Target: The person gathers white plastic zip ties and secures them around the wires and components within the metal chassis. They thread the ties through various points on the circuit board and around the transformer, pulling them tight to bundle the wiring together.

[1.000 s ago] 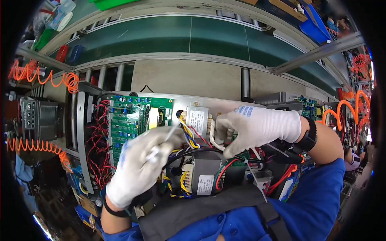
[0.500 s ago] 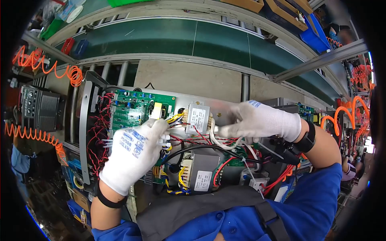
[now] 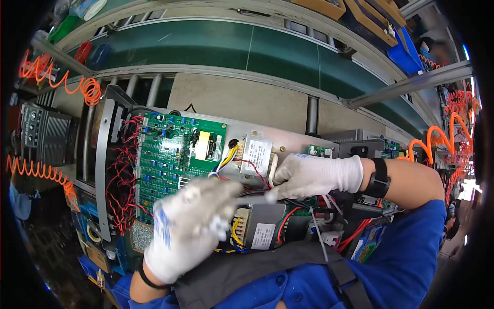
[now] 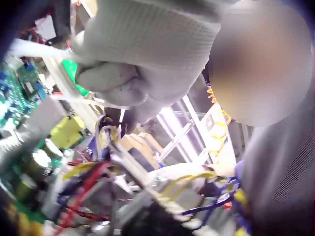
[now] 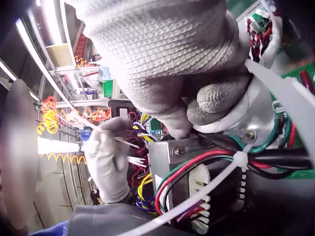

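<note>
My gloved left hand [image 3: 193, 221], blurred in the head view, holds several white cable ties [image 5: 136, 161] whose ends stick out past the fingers. It is over the near left part of an open electronic chassis, beside a green circuit board [image 3: 163, 154]. My gloved right hand [image 3: 314, 175] curls its fingers on white wires [image 3: 272, 174] close to a silver-cased transformer [image 3: 257, 153]. Below it, a fastened cable tie [image 5: 240, 160] circles red, green and black wires, its long tail sticking out. A second, larger transformer [image 3: 266, 233] sits nearer my body.
Red twisted wires [image 3: 122, 180] fill the left end of the chassis. Metal rollers [image 3: 313, 116] and a beige board [image 3: 231, 98] lie beyond it, then a green conveyor [image 3: 206, 49]. Orange coiled hoses [image 3: 38, 172] hang at both sides. Another unit [image 3: 46, 134] stands left.
My left hand has moved right and toward my body, from the yellow wires toward the right hand. The right hand has come lower onto the white wires.
</note>
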A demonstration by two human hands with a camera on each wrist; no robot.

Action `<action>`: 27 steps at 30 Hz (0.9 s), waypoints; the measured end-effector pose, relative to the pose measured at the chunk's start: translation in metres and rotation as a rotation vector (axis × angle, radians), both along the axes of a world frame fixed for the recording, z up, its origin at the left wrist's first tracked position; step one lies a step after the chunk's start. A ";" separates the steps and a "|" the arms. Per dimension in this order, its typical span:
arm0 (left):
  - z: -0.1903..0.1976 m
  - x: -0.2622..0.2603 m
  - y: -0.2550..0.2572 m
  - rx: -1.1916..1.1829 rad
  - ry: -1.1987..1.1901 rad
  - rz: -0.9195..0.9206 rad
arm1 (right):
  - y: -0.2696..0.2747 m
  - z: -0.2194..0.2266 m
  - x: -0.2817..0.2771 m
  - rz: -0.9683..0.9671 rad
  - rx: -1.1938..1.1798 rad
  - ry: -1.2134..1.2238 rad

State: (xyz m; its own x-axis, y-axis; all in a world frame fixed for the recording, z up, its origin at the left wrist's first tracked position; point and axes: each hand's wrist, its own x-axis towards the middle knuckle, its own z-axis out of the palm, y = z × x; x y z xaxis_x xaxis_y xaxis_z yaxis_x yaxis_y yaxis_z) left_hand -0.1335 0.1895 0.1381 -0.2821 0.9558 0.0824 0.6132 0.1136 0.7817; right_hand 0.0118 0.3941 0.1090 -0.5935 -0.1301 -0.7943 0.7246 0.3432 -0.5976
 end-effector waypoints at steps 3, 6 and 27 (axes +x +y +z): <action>0.012 0.016 0.002 -0.207 -0.254 -0.093 | -0.005 -0.004 0.008 -0.025 0.089 0.103; -0.028 0.011 0.008 -0.278 -0.102 -0.121 | -0.016 -0.005 0.014 -0.228 0.110 0.041; -0.025 0.001 0.043 -0.693 0.263 -0.529 | -0.004 -0.009 0.021 -0.331 -0.105 0.039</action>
State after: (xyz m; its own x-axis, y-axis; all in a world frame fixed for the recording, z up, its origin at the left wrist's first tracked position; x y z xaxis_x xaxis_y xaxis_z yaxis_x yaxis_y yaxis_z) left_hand -0.1320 0.2328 0.1135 0.1544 0.8142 -0.5596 0.8678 0.1591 0.4708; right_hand 0.0323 0.3897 0.0996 -0.6471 -0.0051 -0.7624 0.7620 0.0289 -0.6469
